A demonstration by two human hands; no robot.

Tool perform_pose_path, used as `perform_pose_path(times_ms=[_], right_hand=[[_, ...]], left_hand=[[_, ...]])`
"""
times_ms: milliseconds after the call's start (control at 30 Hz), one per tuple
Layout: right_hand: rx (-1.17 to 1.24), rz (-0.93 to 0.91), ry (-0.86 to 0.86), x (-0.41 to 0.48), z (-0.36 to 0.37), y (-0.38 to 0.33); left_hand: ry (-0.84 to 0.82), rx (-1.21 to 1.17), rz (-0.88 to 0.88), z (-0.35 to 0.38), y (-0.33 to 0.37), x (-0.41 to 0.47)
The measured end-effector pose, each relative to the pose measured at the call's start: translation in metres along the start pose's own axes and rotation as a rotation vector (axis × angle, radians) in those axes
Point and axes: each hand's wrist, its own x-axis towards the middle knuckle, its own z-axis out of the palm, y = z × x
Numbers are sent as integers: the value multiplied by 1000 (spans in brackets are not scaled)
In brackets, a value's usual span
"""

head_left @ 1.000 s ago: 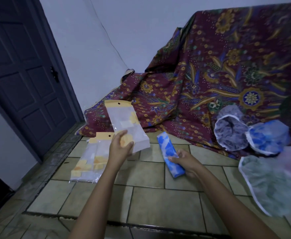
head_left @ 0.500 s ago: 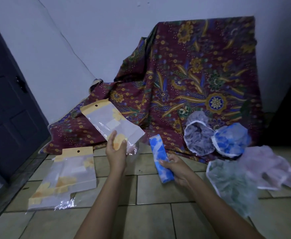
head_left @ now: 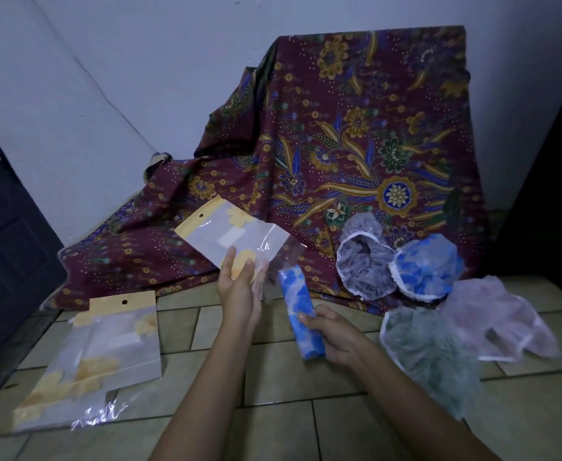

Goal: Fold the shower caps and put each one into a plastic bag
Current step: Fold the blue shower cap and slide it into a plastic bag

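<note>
My left hand holds up a clear plastic bag with a yellow header, thumb and fingers pinching its lower open end. My right hand grips the lower part of a folded blue-and-white shower cap, rolled into a narrow strip whose top end sits just below the bag's open edge. Several unfolded caps lie to the right: a grey one, a blue one, a green one and a pink one.
A pile of empty plastic bags with yellow headers lies on the tiled floor at the left. A maroon patterned cloth drapes over something against the white wall. A dark door stands at the far left.
The view has swung right. The held bag has tilted further, its open end now close to the top of the folded blue cap, which has come up toward it.
</note>
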Motion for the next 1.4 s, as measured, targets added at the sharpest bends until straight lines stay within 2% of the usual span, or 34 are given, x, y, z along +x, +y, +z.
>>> perform_pose_path(times_ms=[300, 467, 600, 700, 767, 1000, 1200, 1300, 1400], right_hand=[[14, -111, -156, -5, 3, -6], [-25, -140, -169, -4, 2, -2], [-207, -235, -97, -1, -1, -2], [-413, -313, -12, -1, -3, -4], [-449, -325, -10, -1, -3, -3], [-90, -98, -51, 0, 2, 0], [-269, -187, 61, 2, -2, -3], [-187, -178, 39, 2, -5, -7], [-92, -188, 37, 2, -4, -11]], left_hand=[[-37, 111, -50, 0, -4, -4], [-65, 130, -96, 1, -8, -8], [-88, 169, -76, 1, -9, -12], [-91, 377, 16, -3, -13, -15], [-101, 453, 65, -6, -16, -16], [-158, 419, 45, -8, -21, -17], [-273, 552, -52, -13, -24, -18], [-319, 626, -84, -13, -24, -16], [-303, 584, -133, -12, -25, -16]])
